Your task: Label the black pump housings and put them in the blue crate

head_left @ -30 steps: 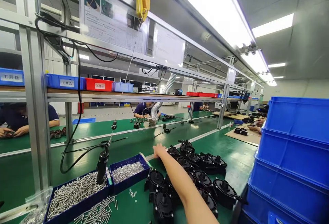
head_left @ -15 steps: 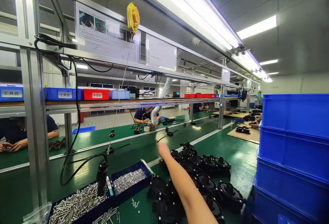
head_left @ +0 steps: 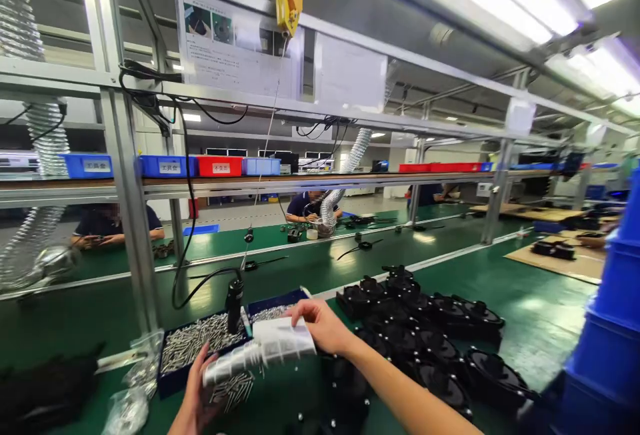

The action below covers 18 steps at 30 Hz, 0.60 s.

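A partly unrolled roll of white labels (head_left: pixel 286 340), crossed by thin lines, stretches between my two hands above the bench. My left hand (head_left: pixel 196 385) holds the rolled end at the lower left, fingers curved round it. At the upper right edge of the loose strip, my right hand (head_left: pixel 323 325) pinches it between thumb and fingers. Behind the roll stands a dark blue bin of long screws (head_left: pixel 193 343), and beside that a bin of small nuts (head_left: pixel 273 312) is partly covered by the strip. A black electric screwdriver (head_left: pixel 235 305) hangs over the screws.
Several black round housings (head_left: pixel 425 328) crowd the green bench (head_left: pixel 280 275) to the right. Stacked blue crates (head_left: pixel 595 348) stand at the far right. Clear plastic bags (head_left: pixel 127 412) lie at left. Co-workers (head_left: pixel 117 225) sit across the bench.
My right hand has come back from reaching far over the bench and now grips the label strip. My left hand has entered view with the roll. The view has swung left.
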Available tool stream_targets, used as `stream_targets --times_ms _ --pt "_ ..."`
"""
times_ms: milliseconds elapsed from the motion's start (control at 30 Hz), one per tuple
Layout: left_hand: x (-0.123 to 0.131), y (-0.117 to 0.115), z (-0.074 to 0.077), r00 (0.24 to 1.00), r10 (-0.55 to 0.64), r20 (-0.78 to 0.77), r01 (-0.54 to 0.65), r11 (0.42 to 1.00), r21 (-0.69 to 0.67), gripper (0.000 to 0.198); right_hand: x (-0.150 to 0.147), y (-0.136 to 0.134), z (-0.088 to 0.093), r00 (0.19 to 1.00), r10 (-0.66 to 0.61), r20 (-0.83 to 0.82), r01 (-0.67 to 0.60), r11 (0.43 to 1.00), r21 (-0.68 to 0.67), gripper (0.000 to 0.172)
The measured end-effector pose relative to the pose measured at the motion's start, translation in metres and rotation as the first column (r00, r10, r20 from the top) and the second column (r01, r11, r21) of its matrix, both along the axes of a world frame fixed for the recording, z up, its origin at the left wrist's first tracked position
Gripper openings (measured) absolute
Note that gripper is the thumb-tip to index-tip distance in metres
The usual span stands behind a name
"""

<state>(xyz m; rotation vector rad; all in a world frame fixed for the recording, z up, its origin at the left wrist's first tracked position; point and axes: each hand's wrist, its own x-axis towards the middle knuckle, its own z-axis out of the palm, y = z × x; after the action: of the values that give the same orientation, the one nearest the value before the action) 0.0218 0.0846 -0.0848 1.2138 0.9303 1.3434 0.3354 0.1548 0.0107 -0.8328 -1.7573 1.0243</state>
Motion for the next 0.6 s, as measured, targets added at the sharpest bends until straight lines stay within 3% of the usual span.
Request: stream_targets --times_ms 67,133,267,333,400,500,600 --pt "0.01 -0.005 0.002 0.995 -0.05 0.089 0.049 0.999 0.011 0.16 -0.037 -0.017 -0.011 0.996 0.085 -0.021 -0.085 0.996 0.002 0.013" --pt "0.016 -0.01 0.002 0.988 -0.036 0.151 0.032 0.999 0.027 0.155 -0.068 -0.027 -0.019 0.991 0.136 -0.008 -0.136 0.99 0.022 0.028" --pt "0.011 -0.014 -0.001 0.985 0.148 0.084 -0.151 0.988 0.021 0.097 -0.103 -0.034 -0.028 0.968 0.232 0.099 -0.238 0.97 0.052 0.054" --pt "0.002 -0.015 -0.002 0.971 0.238 -0.019 -0.237 0.971 0.022 0.079 -0.109 -0.034 -0.032 0.969 0.215 0.123 -0.223 0.973 0.055 0.059" --pt "-0.005 -0.015 -0.004 0.954 0.284 -0.095 -0.281 0.959 0.045 0.076 -0.11 -0.034 -0.035 0.985 0.135 0.108 -0.141 0.989 0.049 0.06" --pt "-0.006 -0.016 -0.008 0.952 0.267 -0.148 -0.264 0.964 0.04 0.077 -0.106 -0.035 -0.037 0.992 0.052 0.115 -0.055 0.998 0.021 0.056" --pt "-0.001 -0.018 -0.014 0.963 0.222 -0.152 -0.224 0.975 0.002 0.077 -0.102 -0.039 -0.04 0.98 0.049 0.193 -0.055 0.998 0.025 0.044"
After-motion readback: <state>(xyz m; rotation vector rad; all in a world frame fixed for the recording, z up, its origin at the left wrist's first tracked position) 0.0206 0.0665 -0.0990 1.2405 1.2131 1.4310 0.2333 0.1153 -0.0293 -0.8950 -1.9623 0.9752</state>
